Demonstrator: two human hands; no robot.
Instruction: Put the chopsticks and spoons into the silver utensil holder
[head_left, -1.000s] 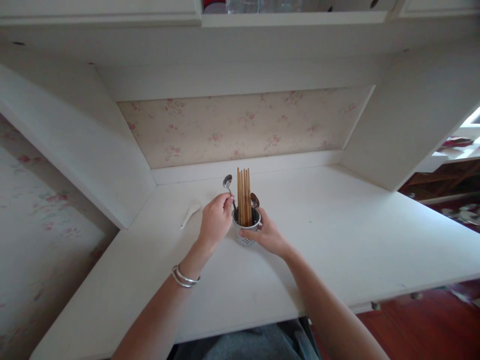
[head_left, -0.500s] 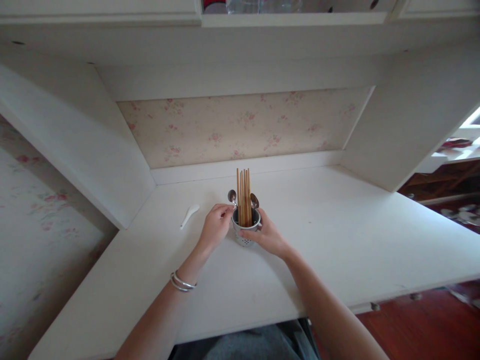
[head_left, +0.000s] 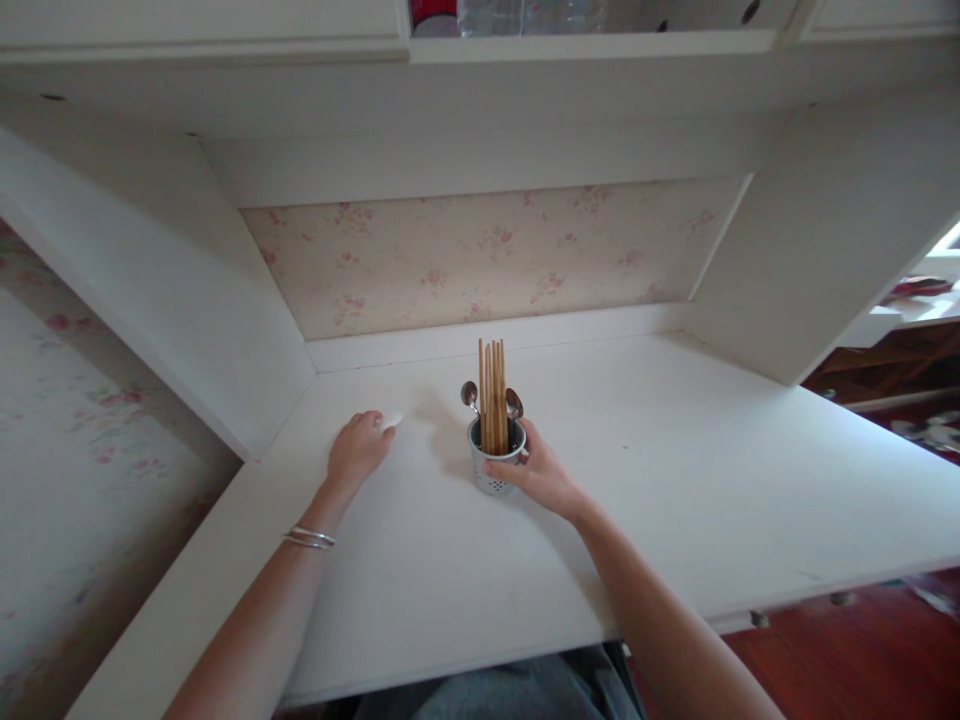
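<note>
My right hand [head_left: 541,472] is wrapped round the near right side of a white utensil holder [head_left: 491,478] with small holes. Several wooden chopsticks [head_left: 493,400] stand upright in it. A metal spoon [head_left: 469,393] leans out at its left, and another metal spoon [head_left: 514,403] at its right. To the left, my left hand [head_left: 358,448] has its fingers closed over a white soup spoon [head_left: 394,421] on the white desktop. Only the spoon's far end shows past my fingers; the rest is hidden.
The white desktop [head_left: 645,500] runs to a back ledge below flowered wallpaper [head_left: 480,260]. White side panels [head_left: 157,270] stand at left and right. Overhead is a cabinet shelf [head_left: 592,50] with clear plastic items on it.
My left hand has moved left from the metal spoon at the holder's rim to the white soup spoon. The metal spoon stays in the holder, and my right hand still grips the holder.
</note>
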